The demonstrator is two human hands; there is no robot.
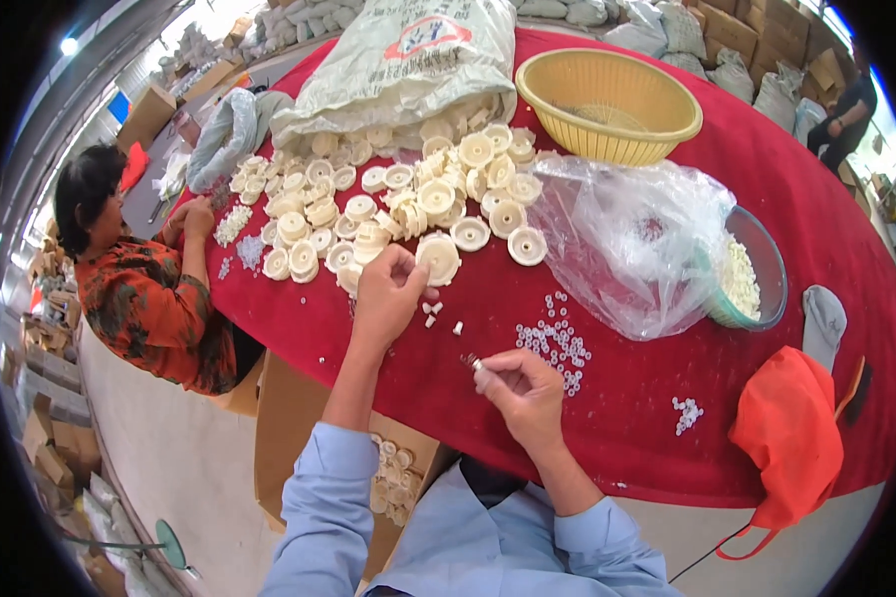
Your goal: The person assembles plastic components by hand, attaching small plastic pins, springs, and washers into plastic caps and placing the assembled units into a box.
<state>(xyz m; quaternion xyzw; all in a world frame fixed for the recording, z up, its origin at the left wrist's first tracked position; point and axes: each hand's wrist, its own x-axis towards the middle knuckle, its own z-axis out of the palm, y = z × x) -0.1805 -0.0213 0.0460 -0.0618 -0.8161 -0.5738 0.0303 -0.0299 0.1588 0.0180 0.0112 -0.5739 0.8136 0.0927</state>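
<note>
My left hand (388,294) is closed at the near edge of a round cream plastic disc (438,259), its thumb and fingers pinching the rim. Lower and to the right, my right hand (526,393) pinches a small metal spring (471,361) between thumb and fingertips. Between the two hands a few tiny white plastic pegs (458,327) lie on the red cloth. Just beyond my left hand spreads a heap of similar cream discs (368,204). Right of my right hand lie many small whitish rings (558,343).
A woven sack (408,80) opens behind the heap. Beyond it stand a yellow basket (607,104), a clear plastic bag (627,244) and a bowl of small pale parts (742,279). An orange-red cap (791,428) lies at right. A co-worker (154,289) sits at left; a cardboard box (299,428) stands below.
</note>
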